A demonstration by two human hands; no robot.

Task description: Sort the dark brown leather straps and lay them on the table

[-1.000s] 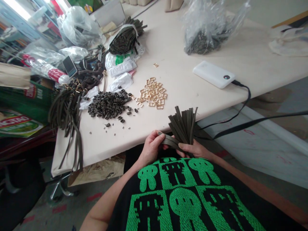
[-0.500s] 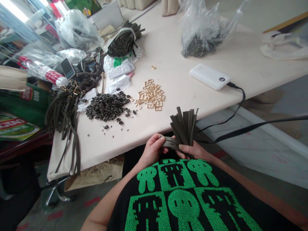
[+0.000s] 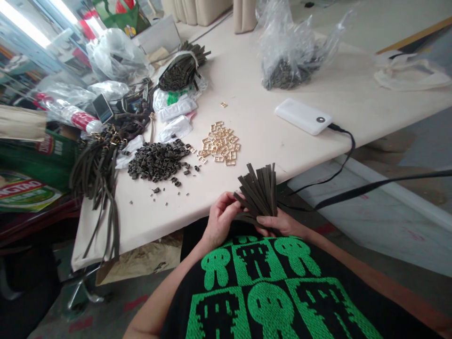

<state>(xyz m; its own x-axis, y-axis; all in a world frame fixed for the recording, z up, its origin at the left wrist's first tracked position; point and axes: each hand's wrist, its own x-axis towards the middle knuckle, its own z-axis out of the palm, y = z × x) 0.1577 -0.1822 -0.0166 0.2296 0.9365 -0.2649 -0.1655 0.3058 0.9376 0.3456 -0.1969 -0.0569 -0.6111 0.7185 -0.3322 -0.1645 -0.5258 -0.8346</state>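
Observation:
A fanned bundle of dark olive straps [image 3: 260, 188] stands up out of my right hand [image 3: 282, 222], whose thumb and fingers close around its lower part. My left hand [image 3: 223, 217] pinches the end of one strap at the bundle's left side, just off the table's front edge. Lower portions of the straps bend down between my hands and are partly hidden by my fingers. On the table ahead lie a pile of gold-coloured buckles [image 3: 221, 143] and a heap of small dark strap loops [image 3: 155, 160].
A white power bank [image 3: 302, 116] with a black cable lies to the right. Behind it stands a clear plastic bag [image 3: 293, 56] of dark pieces. Finished-looking straps [image 3: 102, 188] hang over the left edge. A larger strap bundle [image 3: 181, 70] sits at the back left on the table [image 3: 169, 212].
My left hand has moved from the bent strap section up to a strap's end at the bundle's left. The bundle has shifted slightly left and leans more that way.

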